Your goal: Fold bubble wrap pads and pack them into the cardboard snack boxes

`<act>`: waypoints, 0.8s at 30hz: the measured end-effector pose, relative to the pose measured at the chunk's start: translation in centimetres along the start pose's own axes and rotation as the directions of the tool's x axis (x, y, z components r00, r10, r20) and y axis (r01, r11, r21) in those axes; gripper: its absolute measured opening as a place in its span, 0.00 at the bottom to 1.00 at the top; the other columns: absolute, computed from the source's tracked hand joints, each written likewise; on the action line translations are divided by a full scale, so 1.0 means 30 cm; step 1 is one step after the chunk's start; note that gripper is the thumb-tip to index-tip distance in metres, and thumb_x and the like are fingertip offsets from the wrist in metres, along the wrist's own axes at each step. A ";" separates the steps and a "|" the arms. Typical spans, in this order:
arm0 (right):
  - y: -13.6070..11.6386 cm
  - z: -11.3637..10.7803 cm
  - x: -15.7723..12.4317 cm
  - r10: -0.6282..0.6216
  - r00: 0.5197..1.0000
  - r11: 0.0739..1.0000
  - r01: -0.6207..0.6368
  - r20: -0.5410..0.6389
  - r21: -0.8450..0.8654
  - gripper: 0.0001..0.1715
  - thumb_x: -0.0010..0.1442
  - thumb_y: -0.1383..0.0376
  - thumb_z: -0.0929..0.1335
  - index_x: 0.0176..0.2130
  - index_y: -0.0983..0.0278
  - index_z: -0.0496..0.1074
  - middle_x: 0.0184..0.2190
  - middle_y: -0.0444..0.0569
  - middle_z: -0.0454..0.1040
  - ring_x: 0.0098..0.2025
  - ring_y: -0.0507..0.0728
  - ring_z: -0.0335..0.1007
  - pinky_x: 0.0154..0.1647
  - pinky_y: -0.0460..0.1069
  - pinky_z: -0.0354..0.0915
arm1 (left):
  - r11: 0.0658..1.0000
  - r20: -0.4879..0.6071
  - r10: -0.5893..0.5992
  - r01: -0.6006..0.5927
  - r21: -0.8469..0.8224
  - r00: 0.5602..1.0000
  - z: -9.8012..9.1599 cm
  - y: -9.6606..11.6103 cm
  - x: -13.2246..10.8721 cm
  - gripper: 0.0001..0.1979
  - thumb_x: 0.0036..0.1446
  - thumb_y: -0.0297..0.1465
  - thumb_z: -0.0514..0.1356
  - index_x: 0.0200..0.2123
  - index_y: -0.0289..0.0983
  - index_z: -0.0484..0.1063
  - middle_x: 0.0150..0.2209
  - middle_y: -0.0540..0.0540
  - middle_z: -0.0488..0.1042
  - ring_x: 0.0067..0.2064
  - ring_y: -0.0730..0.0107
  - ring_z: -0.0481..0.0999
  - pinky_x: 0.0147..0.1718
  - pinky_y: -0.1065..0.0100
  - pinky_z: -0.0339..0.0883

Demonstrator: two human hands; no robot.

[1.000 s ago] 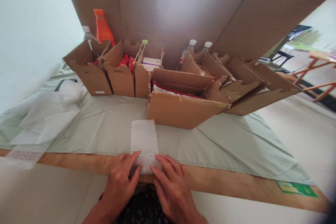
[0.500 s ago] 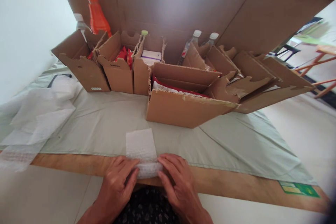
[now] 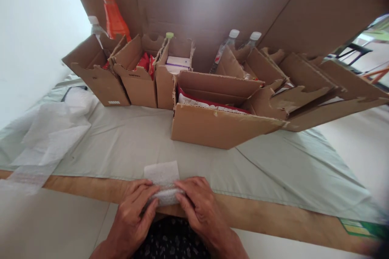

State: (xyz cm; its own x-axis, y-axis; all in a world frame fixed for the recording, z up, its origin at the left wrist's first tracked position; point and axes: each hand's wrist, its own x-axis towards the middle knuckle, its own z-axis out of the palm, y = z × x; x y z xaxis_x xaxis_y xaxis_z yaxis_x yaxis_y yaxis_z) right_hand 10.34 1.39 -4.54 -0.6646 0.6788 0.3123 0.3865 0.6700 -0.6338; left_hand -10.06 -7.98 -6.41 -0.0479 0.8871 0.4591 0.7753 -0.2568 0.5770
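A small strip of white bubble wrap [image 3: 162, 172] lies at the table's front edge, its near end rolled up toward me. My left hand [image 3: 135, 208] pinches the left end of the roll between thumb and fingers. At the right end, my right hand [image 3: 199, 202] grips it the same way. The far end of the strip lies flat on the cloth. Whether anything is inside the roll is hidden.
Open cardboard boxes [image 3: 212, 129] stand across the back, holding packets and small cartons. An orange bottle [image 3: 115, 18] and clear bottles [image 3: 232, 38] rise behind them. Loose bubble wrap [image 3: 54, 129] is heaped at the left on the pale green cloth [image 3: 127, 137].
The flat part of the bubble wrap strip has become shorter as both hands roll it. My right hand has shifted slightly left. The view has moved a little.
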 end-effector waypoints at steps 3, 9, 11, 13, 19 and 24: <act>-0.005 0.007 0.003 -0.058 0.997 0.990 0.050 -0.055 -0.132 0.18 0.67 0.73 0.65 0.55 0.63 0.71 0.49 0.55 0.77 0.49 0.62 0.71 0.49 0.59 0.68 | 0.995 -0.038 -0.065 0.067 0.070 0.997 0.022 -0.022 0.038 0.11 0.66 0.25 0.58 0.50 0.38 0.74 0.40 0.44 0.79 0.45 0.60 0.76 0.46 0.59 0.72; -0.009 0.032 0.063 -0.109 0.993 0.980 0.116 0.053 -0.162 0.15 0.66 0.74 0.66 0.50 0.62 0.74 0.48 0.53 0.79 0.52 0.63 0.72 0.52 0.61 0.68 | 0.975 -0.146 -0.211 0.220 0.045 0.967 0.019 -0.044 0.031 0.14 0.66 0.34 0.59 0.52 0.39 0.76 0.47 0.40 0.77 0.48 0.57 0.77 0.49 0.55 0.74; -0.005 0.036 0.079 -0.045 0.998 0.998 0.043 -0.043 -0.053 0.13 0.68 0.72 0.65 0.50 0.62 0.74 0.43 0.51 0.81 0.45 0.60 0.74 0.48 0.57 0.69 | 0.914 -0.161 -0.403 0.390 -0.110 0.901 0.002 -0.029 0.000 0.18 0.66 0.38 0.60 0.57 0.39 0.73 0.51 0.39 0.77 0.51 0.58 0.78 0.51 0.57 0.75; -0.008 0.033 0.083 0.069 0.992 0.995 -0.061 -0.106 0.077 0.14 0.69 0.71 0.64 0.51 0.61 0.74 0.41 0.50 0.81 0.43 0.58 0.74 0.46 0.55 0.70 | 0.778 -0.096 -0.598 0.547 -0.309 0.796 -0.010 -0.009 -0.024 0.23 0.66 0.41 0.60 0.61 0.39 0.69 0.54 0.38 0.77 0.52 0.58 0.80 0.50 0.60 0.77; -0.028 0.010 0.030 0.190 0.977 0.923 -0.211 0.097 0.322 0.12 0.67 0.66 0.66 0.47 0.58 0.78 0.40 0.48 0.80 0.44 0.58 0.75 0.50 0.54 0.70 | 0.390 0.316 -0.667 0.678 -0.623 0.674 0.033 0.007 -0.011 0.33 0.62 0.46 0.64 0.65 0.36 0.66 0.50 0.37 0.81 0.50 0.55 0.83 0.48 0.61 0.79; 0.014 -0.022 -0.052 0.395 0.912 0.782 -0.396 0.109 0.482 0.33 0.62 0.50 0.71 0.62 0.58 0.70 0.56 0.55 0.75 0.52 0.62 0.76 0.51 0.54 0.73 | 0.356 0.379 -0.613 0.670 -0.651 0.693 0.100 0.024 0.005 0.30 0.61 0.51 0.63 0.58 0.37 0.72 0.42 0.40 0.82 0.41 0.60 0.83 0.41 0.65 0.78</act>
State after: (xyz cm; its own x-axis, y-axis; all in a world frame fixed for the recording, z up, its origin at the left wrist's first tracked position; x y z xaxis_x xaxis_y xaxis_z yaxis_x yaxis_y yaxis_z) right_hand 11.97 0.81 -4.83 -0.5231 0.8512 -0.0423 0.2570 0.1102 -0.9601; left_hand -7.62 -6.87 -7.94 -0.2701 0.9178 -0.2911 -0.1660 0.2534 0.9530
